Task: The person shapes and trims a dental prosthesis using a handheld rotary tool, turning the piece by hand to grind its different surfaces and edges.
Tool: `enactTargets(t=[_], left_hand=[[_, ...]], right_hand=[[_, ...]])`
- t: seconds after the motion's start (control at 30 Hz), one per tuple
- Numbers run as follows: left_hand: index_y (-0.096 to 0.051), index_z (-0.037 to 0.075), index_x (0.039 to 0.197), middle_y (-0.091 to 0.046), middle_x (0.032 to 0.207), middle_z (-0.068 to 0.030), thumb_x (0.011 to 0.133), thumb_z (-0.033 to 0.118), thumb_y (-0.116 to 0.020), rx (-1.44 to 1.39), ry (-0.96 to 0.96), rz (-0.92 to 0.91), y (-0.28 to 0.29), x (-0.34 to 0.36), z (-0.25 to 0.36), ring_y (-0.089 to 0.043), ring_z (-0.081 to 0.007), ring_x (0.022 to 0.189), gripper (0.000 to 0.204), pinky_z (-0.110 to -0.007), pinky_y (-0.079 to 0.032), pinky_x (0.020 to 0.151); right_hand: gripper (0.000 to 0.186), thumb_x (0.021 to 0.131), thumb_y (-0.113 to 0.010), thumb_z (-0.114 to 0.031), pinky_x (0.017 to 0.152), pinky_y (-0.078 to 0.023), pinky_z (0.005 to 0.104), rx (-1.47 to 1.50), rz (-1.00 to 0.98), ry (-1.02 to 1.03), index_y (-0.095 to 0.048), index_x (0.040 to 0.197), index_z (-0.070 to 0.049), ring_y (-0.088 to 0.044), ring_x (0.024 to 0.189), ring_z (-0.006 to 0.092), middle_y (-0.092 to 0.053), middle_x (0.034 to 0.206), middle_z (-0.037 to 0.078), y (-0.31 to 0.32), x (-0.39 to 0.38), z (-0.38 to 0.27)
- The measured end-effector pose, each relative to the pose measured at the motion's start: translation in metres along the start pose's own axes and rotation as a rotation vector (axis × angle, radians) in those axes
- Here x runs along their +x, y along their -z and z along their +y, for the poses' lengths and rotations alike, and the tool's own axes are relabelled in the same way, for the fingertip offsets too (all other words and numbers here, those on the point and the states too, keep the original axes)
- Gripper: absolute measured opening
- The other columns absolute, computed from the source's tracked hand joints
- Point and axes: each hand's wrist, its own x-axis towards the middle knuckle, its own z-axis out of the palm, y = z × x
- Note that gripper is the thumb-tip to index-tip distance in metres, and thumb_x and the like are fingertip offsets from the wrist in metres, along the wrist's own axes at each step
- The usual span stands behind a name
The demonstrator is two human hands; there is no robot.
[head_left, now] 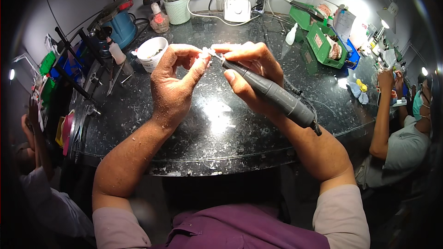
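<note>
In my right hand (256, 67) is a black rotary handpiece (272, 92), held like a pen, its cord end lying back over my forearm. Its tip meets a small whitish piece (206, 54) pinched between the thumb and fingers of my left hand (175, 69). The fingers cover most of that piece, so its exact kind cannot be made out. Pale dust clings to my left hand and forearm. Both hands are raised over the dark speckled bench (214, 143). Just left of my left hand stands a white tub (152, 54).
Green trays (325, 48) with dental models stand at the back right, beside a small white dropper bottle (291, 34). A white control box (237, 9) and a mint cup of tools (177, 10) line the back. Black clamps (74, 80) stick out at left. Co-workers sit on both sides.
</note>
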Motion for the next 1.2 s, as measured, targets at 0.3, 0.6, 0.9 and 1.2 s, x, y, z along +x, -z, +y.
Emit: enactTargets(t=[0.3,0.6,0.9,1.2], left_hand=[[-0.064,0.004,0.102,-0.063,0.089,-0.0006,0.09,0.003,-0.071,0.017,0.018,-0.013,0.0,0.0,0.002,-0.06,-0.0071,0.085,0.014,-0.023,-0.048,0.077],[-0.064,0.004,0.103,-0.063,0.091,0.0002,0.09,0.003,-0.07,-0.004,0.049,-0.012,0.003,0.0,-0.002,-0.058,-0.0055,0.085,0.015,-0.021,-0.048,0.076],[-0.061,0.005,0.106,-0.063,0.093,-0.0006,0.092,0.002,-0.067,-0.146,0.298,-0.148,0.005,-0.001,0.004,-0.058,-0.0039,0.084,0.015,-0.02,-0.049,0.076],[-0.052,0.004,0.112,-0.064,0.098,-0.0041,0.091,-0.005,-0.064,-0.107,0.088,-0.139,0.002,-0.001,0.0,-0.061,-0.0067,0.091,0.026,-0.022,-0.051,0.082]], right_hand=[[0.027,0.079,-0.071,-0.003,0.084,-0.056,0.0339,0.033,0.03,-0.036,-0.061,0.103,-0.002,-0.07,0.098,0.0233,-0.068,0.109,0.02,-0.002,-0.001,0.001],[0.027,0.079,-0.073,-0.008,0.102,-0.048,0.0463,-0.228,-0.072,0.087,-0.063,0.103,-0.003,-0.07,0.1,0.0274,-0.07,0.107,0.017,0.004,0.004,-0.004],[0.028,0.078,-0.076,-0.006,0.084,-0.056,0.0353,-0.235,-0.01,0.105,-0.063,0.103,-0.003,-0.071,0.09,0.0241,-0.071,0.099,0.013,-0.002,0.004,-0.008],[0.03,0.077,-0.077,-0.006,0.077,-0.056,0.0326,-0.261,-0.023,0.108,-0.064,0.104,-0.002,-0.071,0.087,0.0226,-0.07,0.096,0.012,-0.001,0.003,-0.008]])
